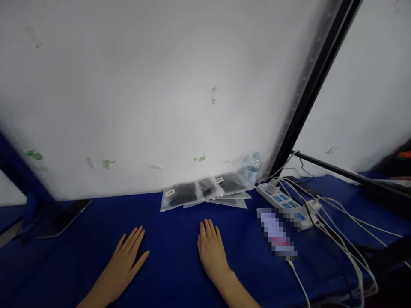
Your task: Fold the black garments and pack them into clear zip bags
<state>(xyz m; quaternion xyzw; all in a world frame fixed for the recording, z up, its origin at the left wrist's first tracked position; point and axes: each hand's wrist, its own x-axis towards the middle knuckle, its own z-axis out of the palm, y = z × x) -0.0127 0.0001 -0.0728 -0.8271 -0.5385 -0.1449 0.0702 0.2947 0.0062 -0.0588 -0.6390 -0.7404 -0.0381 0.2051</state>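
Observation:
My left hand [123,263] lies palm down on the blue tabletop [170,265], fingers stretched out and thumb apart, holding nothing. To its right, my right hand [212,252] also rests flat with its fingers extended and nothing in it. Beyond my right hand, several frosted zip bags [184,194] with dark contents lie overlapping against the wall. White labels show on two of them. Neither hand touches the bags.
A clear bottle [253,167] stands beside the bags. At the right are a white power strip [285,203] with tangled cables and a blurred-out phone-like device [276,233] on a cord. A dark tablet-like device [72,214] lies far left. A black post [313,90] rises at the right.

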